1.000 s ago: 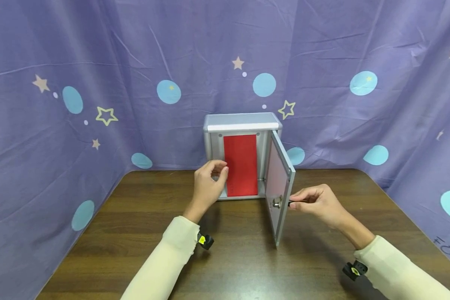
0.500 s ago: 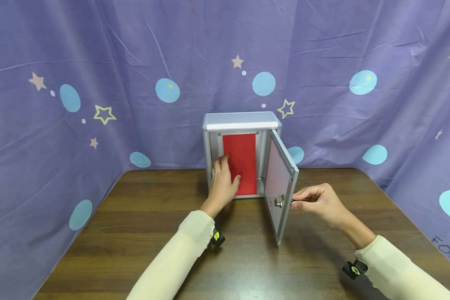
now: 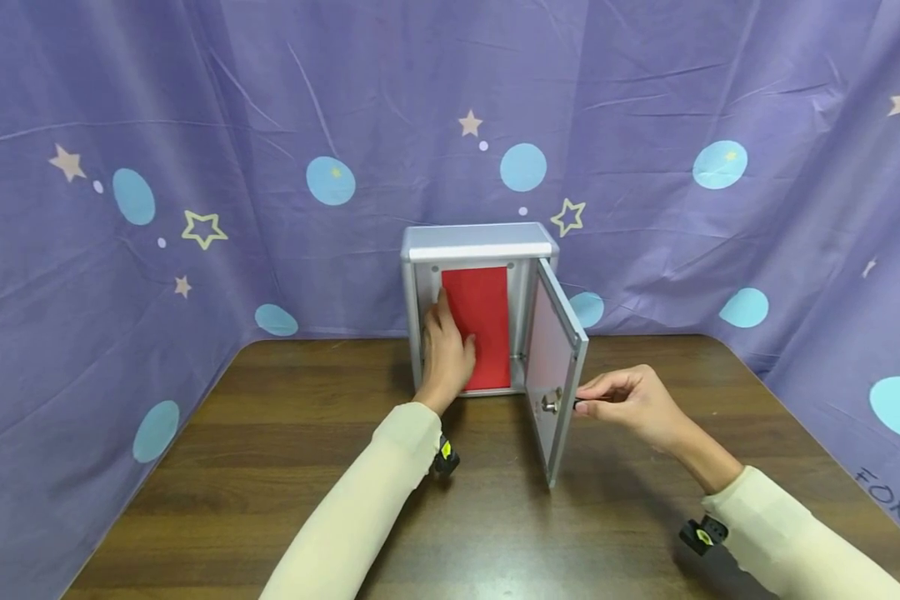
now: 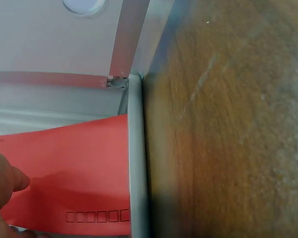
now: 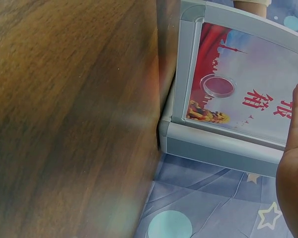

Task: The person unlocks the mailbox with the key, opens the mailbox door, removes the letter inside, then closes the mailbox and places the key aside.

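Note:
A silver metal mailbox (image 3: pixel 483 237) stands at the back of the table, its door (image 3: pixel 552 350) swung out to the right. Upright inside it is a red envelope (image 3: pixel 489 321), with a row of small printed squares near its lower end in the left wrist view. My left hand (image 3: pixel 445 357) reaches into the box at the envelope's left side, fingers extended along that edge, thumb over its face. With thumb and index finger, my right hand (image 3: pixel 637 407) pinches the black-headed key (image 3: pixel 577 404) at the door's lock (image 3: pixel 551 402); most of the key is hidden.
The brown wooden table (image 3: pixel 307 467) extends on both sides of the box. A purple curtain (image 3: pixel 390 108) with stars and blue dots hangs close behind and at the sides. The door's outer face bears a printed picture with red characters (image 5: pixel 258 99).
My left hand has moved right and forward into the mailbox, its fingers straightening from a curled shape beside the envelope. My right hand stays on the key; the door has barely moved.

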`<state>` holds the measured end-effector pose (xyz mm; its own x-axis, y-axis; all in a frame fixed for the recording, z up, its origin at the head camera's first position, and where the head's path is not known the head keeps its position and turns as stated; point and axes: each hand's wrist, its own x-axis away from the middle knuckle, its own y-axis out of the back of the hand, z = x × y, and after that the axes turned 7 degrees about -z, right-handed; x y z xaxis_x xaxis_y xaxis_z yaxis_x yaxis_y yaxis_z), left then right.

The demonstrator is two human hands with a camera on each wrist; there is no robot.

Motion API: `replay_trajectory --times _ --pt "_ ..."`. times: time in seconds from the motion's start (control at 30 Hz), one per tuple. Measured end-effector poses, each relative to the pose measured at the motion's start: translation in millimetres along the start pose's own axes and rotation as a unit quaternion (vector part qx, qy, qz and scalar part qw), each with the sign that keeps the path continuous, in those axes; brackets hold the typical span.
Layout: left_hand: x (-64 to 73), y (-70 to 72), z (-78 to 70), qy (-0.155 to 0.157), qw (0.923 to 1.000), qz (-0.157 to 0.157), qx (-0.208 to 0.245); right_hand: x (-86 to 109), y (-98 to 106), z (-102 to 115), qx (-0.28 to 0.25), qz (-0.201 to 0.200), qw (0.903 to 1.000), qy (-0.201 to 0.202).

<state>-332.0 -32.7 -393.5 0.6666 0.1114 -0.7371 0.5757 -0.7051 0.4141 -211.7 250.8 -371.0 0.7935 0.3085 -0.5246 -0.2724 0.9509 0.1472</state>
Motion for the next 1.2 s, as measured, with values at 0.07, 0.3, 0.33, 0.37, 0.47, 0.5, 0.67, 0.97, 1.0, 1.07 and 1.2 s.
replay_trajectory --times 0.07,0.3,0.33,0.37,0.47,0.5,0.67,0.97,1.0,1.07,1.2 --pt "-1.1 -3.5 1.7 0.007 1.0 -0.002 0.004 0.5 1 0 0.0 -0.001 1.0 -0.001" --pt "0.0 -9.5 9.0 0.05 0.9983 0.002 0.03 1.0 2 1 -0.003 -0.003 1.0 -0.008" --pt "0.0 -9.7 10.0 0.051 0.9982 0.002 0.032 1.1 2 0 -0.001 -0.005 0.9999 -0.009" --pt "0.0 -9.8 10.5 0.051 0.9982 0.002 0.033 1.2 2 0 0.0 -0.006 0.9999 -0.01" --pt "-0.4 -10.2 11.0 0.048 0.9984 0.001 0.031 1.4 2 1 0.004 -0.01 0.9999 -0.012" --pt "-0.5 -10.2 10.8 0.046 0.9985 -0.002 0.031 1.4 1 1 0.004 -0.01 0.9999 -0.012" --pt "-0.5 -8.8 8.1 0.043 0.9985 -0.01 0.034 1.3 1 2 0.003 -0.007 0.9999 -0.015" --pt "2.9 -0.8 2.4 0.039 0.9984 -0.006 0.042 0.7 1 1 0.005 -0.005 0.9999 -0.012" --pt "3.5 -0.3 2.4 0.036 0.9984 -0.004 0.044 0.6 1 2 0.003 -0.004 0.9999 -0.011" --pt "4.8 0.3 2.7 0.029 0.9985 -0.002 0.047 0.5 0 2 -0.001 -0.002 1.0 -0.009" --pt "6.6 0.9 4.3 -0.001 0.9984 -0.014 0.054 0.1 0 2 0.0 0.002 1.0 -0.004"
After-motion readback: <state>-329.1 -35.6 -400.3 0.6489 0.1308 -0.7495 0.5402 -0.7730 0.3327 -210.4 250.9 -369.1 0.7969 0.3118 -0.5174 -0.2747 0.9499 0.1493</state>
